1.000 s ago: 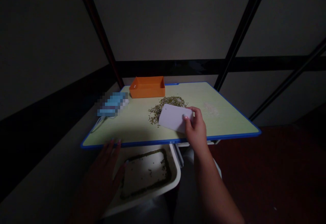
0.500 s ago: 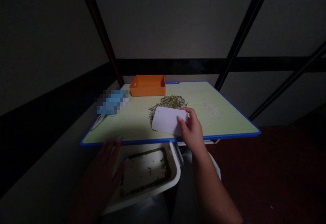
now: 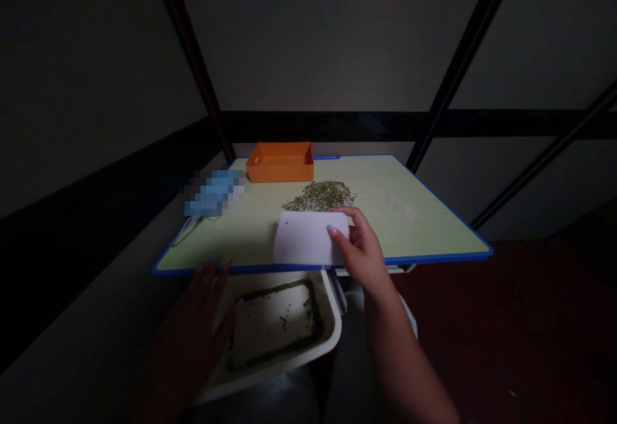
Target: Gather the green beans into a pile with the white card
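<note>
My right hand (image 3: 362, 254) grips a white plastic scraper card (image 3: 308, 239) by its right end. The card's lower edge reaches the near blue edge of the pale green table (image 3: 434, 225). A pile of small green beans (image 3: 322, 195) lies on the table just behind the card. Below the table edge, a white tray (image 3: 282, 334) with green beans along its inner border is held by my left hand (image 3: 202, 308), whose fingers wrap round the tray's left rim.
An orange bin (image 3: 280, 162) stands at the table's far edge. A blurred blue object (image 3: 212, 196) with a white cord lies at the table's left. A faint patch of white grains (image 3: 400, 204) sits on the right. Dark metal frame bars (image 3: 453, 64) rise behind.
My right hand has dragged the scraper card from the bean pile toward me and leftward to the table's near edge. The left hand and tray have stayed in place.
</note>
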`<state>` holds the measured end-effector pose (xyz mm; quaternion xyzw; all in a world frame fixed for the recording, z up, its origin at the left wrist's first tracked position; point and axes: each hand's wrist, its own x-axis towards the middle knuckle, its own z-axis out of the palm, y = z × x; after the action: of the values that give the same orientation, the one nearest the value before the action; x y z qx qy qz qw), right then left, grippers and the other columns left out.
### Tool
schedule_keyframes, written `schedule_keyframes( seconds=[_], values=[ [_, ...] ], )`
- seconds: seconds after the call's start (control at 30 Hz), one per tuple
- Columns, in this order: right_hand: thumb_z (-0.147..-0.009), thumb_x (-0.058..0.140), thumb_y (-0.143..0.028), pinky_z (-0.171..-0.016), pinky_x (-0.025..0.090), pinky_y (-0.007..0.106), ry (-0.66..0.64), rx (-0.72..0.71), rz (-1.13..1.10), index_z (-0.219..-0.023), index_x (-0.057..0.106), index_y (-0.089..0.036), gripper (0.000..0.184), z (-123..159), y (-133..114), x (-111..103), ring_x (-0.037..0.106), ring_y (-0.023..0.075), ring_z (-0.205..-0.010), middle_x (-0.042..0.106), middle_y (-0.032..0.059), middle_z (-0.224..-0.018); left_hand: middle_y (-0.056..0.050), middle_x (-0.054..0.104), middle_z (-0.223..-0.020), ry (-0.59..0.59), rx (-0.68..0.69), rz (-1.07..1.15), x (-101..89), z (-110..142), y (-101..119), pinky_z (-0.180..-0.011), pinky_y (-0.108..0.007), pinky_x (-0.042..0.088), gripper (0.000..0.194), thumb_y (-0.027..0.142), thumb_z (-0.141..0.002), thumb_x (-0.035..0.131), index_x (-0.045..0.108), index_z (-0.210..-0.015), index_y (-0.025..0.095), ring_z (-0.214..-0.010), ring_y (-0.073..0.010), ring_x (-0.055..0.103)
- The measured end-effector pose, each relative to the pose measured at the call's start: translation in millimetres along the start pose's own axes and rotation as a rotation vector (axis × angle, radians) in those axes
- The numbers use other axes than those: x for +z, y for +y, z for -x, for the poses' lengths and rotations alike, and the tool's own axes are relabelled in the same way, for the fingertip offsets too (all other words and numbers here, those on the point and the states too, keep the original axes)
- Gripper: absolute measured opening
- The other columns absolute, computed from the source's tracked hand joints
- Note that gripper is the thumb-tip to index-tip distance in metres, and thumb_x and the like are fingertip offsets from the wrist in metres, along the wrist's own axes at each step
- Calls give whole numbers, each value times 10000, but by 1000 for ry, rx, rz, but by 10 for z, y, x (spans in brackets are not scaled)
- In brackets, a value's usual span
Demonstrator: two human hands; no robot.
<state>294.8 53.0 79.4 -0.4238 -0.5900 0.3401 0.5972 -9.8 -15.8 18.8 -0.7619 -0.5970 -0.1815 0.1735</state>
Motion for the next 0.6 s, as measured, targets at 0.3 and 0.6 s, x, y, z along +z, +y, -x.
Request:
schedule_keyframes(
  seconds=[0.3,0.6],
  values=[
    [-914,501,-291,-661,479,285,264,-80,343,-1185,536,-234,279,-2,-9,-6,643,186,-770,689,67,-1017,-119,417,-1560,-1,-4,24,-39,-10,24,-1117,-461,432,666,537,-928,318,297,-1513,221,-1445,-280,389],
    [-907,492,-285,-576,425,259,295,-78,417,-1174,542,-210,282,0,-11,71,618,172,-649,690,51,-889,-127,438,-1544,44,31,-5,-32,-10,31,-1099,-454,453,669,535,-936,317,268,-1524,221,-1430,-279,413]
  ],
)
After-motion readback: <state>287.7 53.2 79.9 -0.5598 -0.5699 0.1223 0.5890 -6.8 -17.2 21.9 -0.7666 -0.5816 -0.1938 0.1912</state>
